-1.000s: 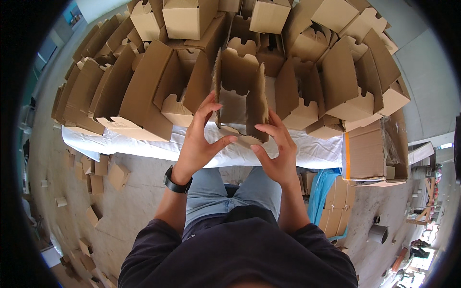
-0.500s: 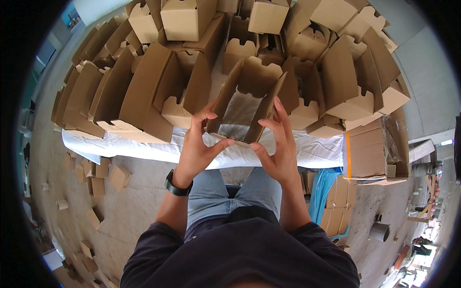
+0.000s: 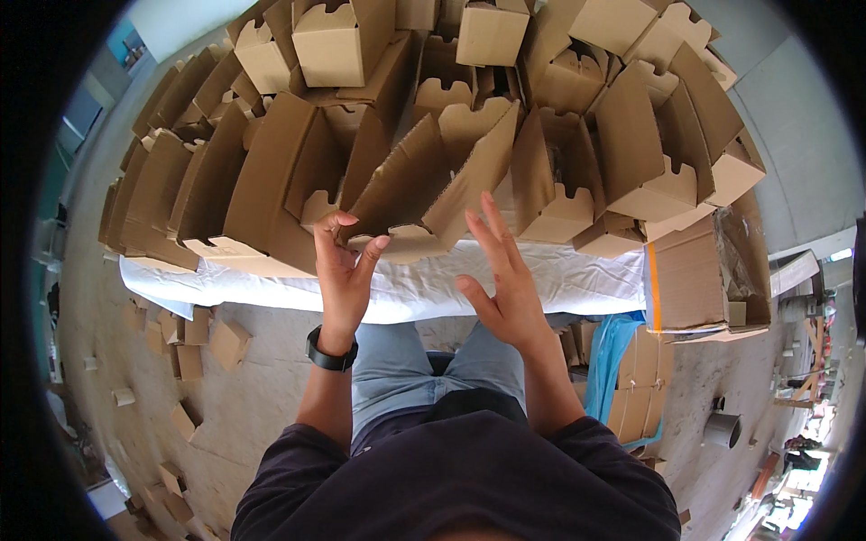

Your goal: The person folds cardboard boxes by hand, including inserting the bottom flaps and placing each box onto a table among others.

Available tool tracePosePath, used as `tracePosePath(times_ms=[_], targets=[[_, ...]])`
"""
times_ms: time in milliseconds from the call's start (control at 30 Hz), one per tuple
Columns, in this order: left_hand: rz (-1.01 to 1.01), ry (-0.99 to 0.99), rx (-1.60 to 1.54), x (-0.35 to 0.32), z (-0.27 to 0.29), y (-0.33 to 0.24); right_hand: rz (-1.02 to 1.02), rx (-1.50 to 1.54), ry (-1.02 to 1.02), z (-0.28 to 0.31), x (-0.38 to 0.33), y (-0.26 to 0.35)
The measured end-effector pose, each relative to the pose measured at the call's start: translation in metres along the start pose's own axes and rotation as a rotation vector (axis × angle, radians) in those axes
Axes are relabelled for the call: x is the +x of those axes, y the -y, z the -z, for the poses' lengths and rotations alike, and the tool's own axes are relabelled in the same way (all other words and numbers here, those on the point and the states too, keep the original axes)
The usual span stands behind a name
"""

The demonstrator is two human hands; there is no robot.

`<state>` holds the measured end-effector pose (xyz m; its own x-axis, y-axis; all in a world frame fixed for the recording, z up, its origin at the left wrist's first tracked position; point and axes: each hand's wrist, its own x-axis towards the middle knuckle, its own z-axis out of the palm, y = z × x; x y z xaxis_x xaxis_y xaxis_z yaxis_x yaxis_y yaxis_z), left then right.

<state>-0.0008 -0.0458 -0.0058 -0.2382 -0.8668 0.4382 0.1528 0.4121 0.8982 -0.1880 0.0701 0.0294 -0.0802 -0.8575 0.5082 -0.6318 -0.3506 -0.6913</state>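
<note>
A brown open-topped cardboard box [image 3: 481, 177] with notched end flaps sits at the table's front among the other boxes, turned at an angle. At its near left corner is my left hand [image 3: 343, 278], thumb before the near flap and index finger by the left wall, gripping that corner. My right hand [image 3: 505, 287] is off the box, just right of its near end, fingers stretched and spread with nothing in them. A dark watch [image 3: 332, 352] is on my left wrist.
Rows of similar open boxes [image 3: 559, 194] crowd both sides, with more stacked behind. A white cloth [image 3: 410, 293] covers the table edge. At right stands a larger carton [image 3: 699, 302] with an orange stripe. Small cardboard pieces [image 3: 228, 344] litter the floor at left; blue plastic [image 3: 606, 370] hangs over cartons below.
The box has shifted left and turned, its near end swinging left. My right hand has let go and opened. My left hand has moved slightly left with the box's corner.
</note>
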Motion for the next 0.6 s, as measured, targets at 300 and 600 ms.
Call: tracePosePath(times_ms=[300,600], targets=[[-0.101,0.241,0.168,-0.019,-0.015,-0.023,-0.17,0.313,-0.206,-0.01,-0.001,-0.013],[-0.07,0.306,0.156,-0.021,-0.012,-0.03,-0.366,0.503,-0.301,-0.004,0.014,-0.011]])
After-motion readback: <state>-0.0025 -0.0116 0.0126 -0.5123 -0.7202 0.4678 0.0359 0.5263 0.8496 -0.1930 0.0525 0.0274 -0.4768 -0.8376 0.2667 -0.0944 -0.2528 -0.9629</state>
